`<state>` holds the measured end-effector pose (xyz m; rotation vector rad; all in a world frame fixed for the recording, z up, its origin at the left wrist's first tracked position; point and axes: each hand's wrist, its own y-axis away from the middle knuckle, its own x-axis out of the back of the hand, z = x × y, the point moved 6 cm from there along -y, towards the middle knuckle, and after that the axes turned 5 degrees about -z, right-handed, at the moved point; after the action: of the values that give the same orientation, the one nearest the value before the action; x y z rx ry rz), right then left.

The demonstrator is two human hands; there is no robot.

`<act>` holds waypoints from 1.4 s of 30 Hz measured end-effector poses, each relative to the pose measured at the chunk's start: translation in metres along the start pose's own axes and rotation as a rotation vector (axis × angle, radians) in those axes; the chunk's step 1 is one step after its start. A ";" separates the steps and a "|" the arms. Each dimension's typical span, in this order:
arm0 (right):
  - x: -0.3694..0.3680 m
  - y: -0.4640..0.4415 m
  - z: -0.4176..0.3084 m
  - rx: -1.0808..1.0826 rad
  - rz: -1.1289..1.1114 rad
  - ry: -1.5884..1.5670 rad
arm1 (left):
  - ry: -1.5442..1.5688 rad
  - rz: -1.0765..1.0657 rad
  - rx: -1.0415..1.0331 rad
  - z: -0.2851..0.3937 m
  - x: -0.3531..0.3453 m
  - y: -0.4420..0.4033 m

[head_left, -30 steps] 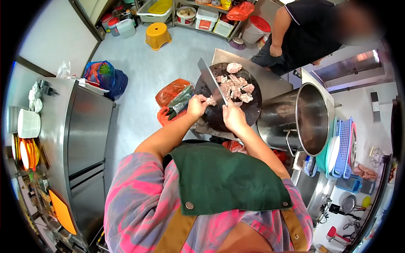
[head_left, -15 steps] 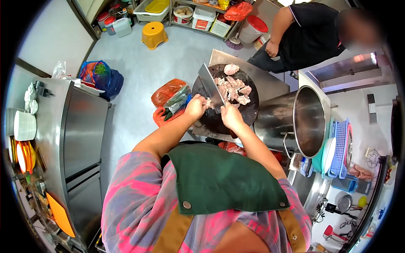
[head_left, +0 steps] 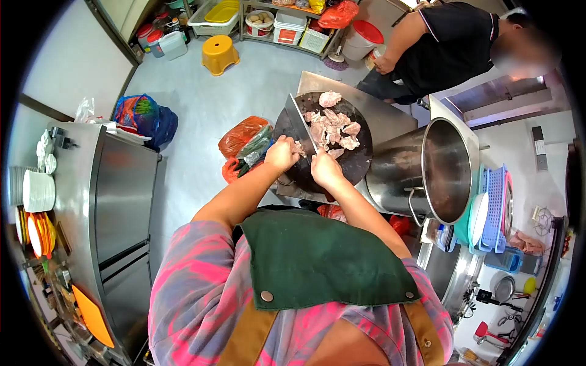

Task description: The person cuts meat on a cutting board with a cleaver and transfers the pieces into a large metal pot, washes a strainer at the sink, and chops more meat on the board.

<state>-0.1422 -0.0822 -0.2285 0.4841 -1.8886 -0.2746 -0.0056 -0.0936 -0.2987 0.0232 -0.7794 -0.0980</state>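
Note:
A round dark chopping board [head_left: 351, 163] lies on a steel table in front of me. Chopped raw meat pieces [head_left: 332, 127] are heaped on its middle and right side, one larger lump near the far edge. My right hand [head_left: 326, 168] is closed round the handle of a cleaver [head_left: 300, 121], whose broad blade points away from me, between my left hand and the heap. At the board's left edge my left hand [head_left: 282, 154] has its fingers closed on a small piece of meat [head_left: 298, 148], just left of the blade.
A tall steel pot [head_left: 397, 171] stands right of the board. Bags of vegetables [head_left: 244, 137] lie left of it. A person in black [head_left: 452, 49] stands beyond the table at the right. A yellow stool [head_left: 220, 53] is on the floor, and a steel cabinet [head_left: 125, 195] is at left.
My right hand and the cleaver have shifted slightly left, nearer my left hand. The person's arm at the back has moved. The whole view has shifted a little.

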 end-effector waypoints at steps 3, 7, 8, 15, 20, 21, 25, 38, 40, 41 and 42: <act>-0.002 0.006 0.007 0.018 0.025 -0.043 | -0.015 -0.003 0.023 0.007 0.007 0.002; 0.029 0.021 0.006 0.115 0.160 -0.237 | 0.019 -0.036 -0.047 -0.006 0.001 0.004; 0.042 0.029 -0.003 0.119 0.198 -0.236 | 0.027 -0.064 -0.057 -0.010 -0.004 0.005; 0.049 0.031 -0.005 0.174 0.212 -0.177 | 0.133 0.185 -0.023 -0.006 0.015 0.015; 0.031 0.027 0.013 0.160 0.201 -0.216 | 0.697 -0.232 0.018 0.011 -0.010 -0.007; 0.031 0.028 0.015 0.164 0.207 -0.246 | 0.755 -0.224 -0.106 0.011 -0.020 -0.011; 0.027 0.025 0.026 0.137 0.139 -0.419 | 0.784 -0.245 -0.011 -0.007 -0.041 -0.022; 0.051 0.059 0.038 0.171 0.138 -0.773 | 0.458 -0.158 -0.181 0.008 -0.014 -0.025; 0.061 0.069 0.040 0.187 0.175 -0.779 | 0.513 -0.100 -0.073 0.005 -0.006 -0.023; 0.066 0.074 0.042 0.183 0.206 -0.747 | 0.617 -0.122 -0.070 -0.004 -0.013 -0.027; 0.070 0.077 0.046 0.190 0.232 -0.756 | 0.584 -0.195 -0.013 0.003 -0.011 -0.025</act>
<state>-0.2212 -0.0472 -0.1548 0.2964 -2.7021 -0.1277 -0.0179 -0.1173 -0.3056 0.1107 -0.1913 -0.2677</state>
